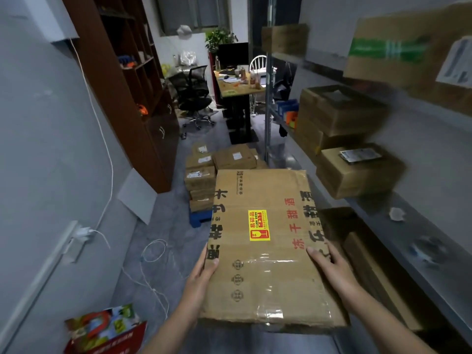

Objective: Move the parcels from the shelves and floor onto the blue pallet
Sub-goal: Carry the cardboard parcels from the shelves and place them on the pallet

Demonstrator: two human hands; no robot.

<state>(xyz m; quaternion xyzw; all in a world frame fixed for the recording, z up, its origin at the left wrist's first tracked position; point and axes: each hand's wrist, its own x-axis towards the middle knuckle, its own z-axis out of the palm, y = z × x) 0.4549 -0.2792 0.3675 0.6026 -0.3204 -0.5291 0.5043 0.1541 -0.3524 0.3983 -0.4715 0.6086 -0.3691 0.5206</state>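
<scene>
- A large flat cardboard parcel [265, 251] with a yellow fragile sticker [259, 225] is held in the air above the floor [163, 251], in front of the person; its top is sealed with clear tape, so the contents cannot be seen
- The left hand [201, 274] grips the left edge of this parcel, thumb on top and fingers going under it
- The right hand [329, 264] grips the right edge, thumb lying on the top face
- Beyond the parcel the blue pallet [200, 218] stands on the floor; only its near corner shows, and a stack of closed parcels [201, 180] lies on it
- On the right, the metal shelves [408, 226] carry several closed cardboard boxes [357, 172]
- A red printed box [102, 330] lies on the floor at the lower left, near a white cable [153, 251]
</scene>
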